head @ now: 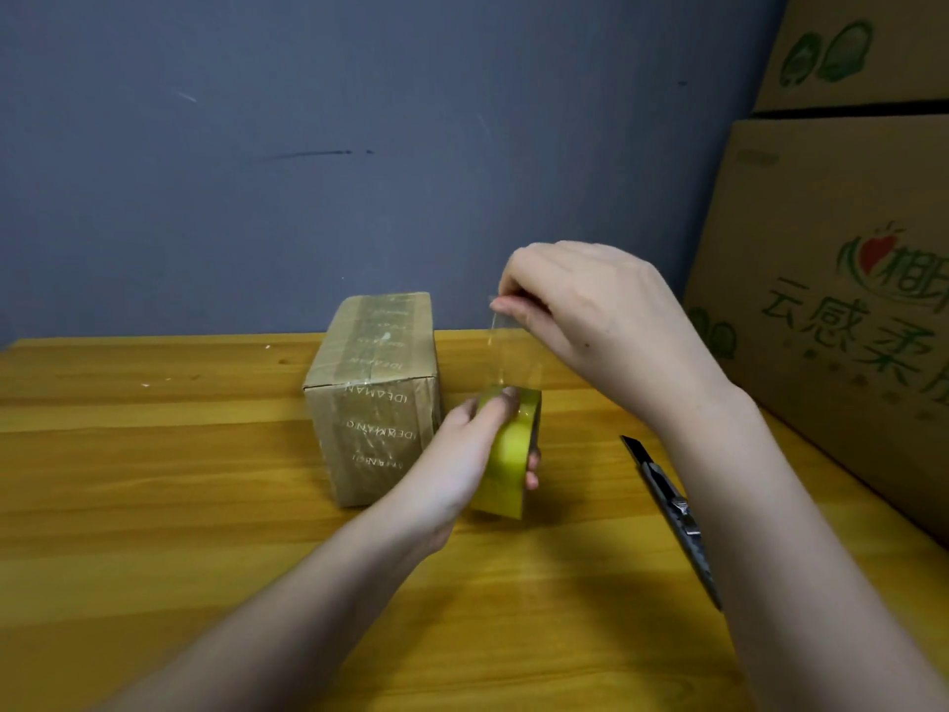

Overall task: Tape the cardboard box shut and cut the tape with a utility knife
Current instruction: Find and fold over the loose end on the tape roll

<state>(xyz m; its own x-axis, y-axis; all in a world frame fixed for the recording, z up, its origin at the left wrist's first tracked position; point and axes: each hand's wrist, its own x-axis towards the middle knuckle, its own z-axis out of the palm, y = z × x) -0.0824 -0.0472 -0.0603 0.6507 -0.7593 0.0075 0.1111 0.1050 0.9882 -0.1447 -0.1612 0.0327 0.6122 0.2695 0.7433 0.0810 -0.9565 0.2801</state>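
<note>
Left hand [464, 444] grips the tape roll [508, 452] just right of the box [372, 398] on the bench [154, 480]. Right hand [595, 310] pinches the free tape end [500, 321], drawn up above the roll. Knife [672, 511] lies on the bench, right of the roll, blade out.

The setting appears to be a packing or storage area. Large printed cartons [842, 280] are stacked along the right edge of a wooden table [154, 480], against a plain, scuffed blue-grey wall [308, 146]. Tape roll [511, 449] and utility knife [672, 511] lie within reach.
</note>
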